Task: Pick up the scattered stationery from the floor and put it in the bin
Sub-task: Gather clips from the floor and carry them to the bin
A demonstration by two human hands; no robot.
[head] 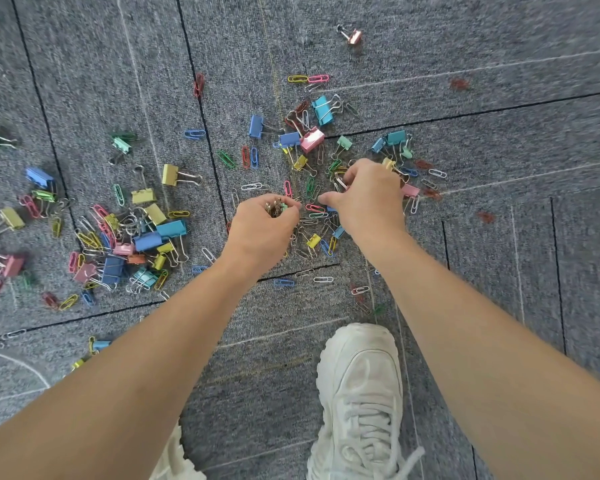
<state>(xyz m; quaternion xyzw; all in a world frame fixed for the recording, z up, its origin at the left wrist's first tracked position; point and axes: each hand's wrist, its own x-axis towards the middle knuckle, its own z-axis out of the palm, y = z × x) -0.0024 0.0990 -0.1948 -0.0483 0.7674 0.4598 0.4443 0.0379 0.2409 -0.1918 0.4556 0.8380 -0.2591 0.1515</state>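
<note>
Coloured paper clips and binder clips lie scattered over the grey carpet [465, 140]. My left hand [262, 230] is closed around a small bunch of clips [276, 207], metal loops and a green bit showing between the fingers. My right hand [368, 199] reaches down into the middle pile, fingertips pinched on a clip among the paper clips there. A pink binder clip [311, 139] and a light blue one [323, 110] lie just beyond the hands. A second dense pile [136, 237] lies to the left. No bin is in view.
My white sneaker [361, 400] stands on the carpet just below the hands, and the tip of another shoe [174, 459] shows at the bottom edge. A lone rose-gold binder clip [352, 35] lies far off at the top. Dark seams cross the carpet tiles.
</note>
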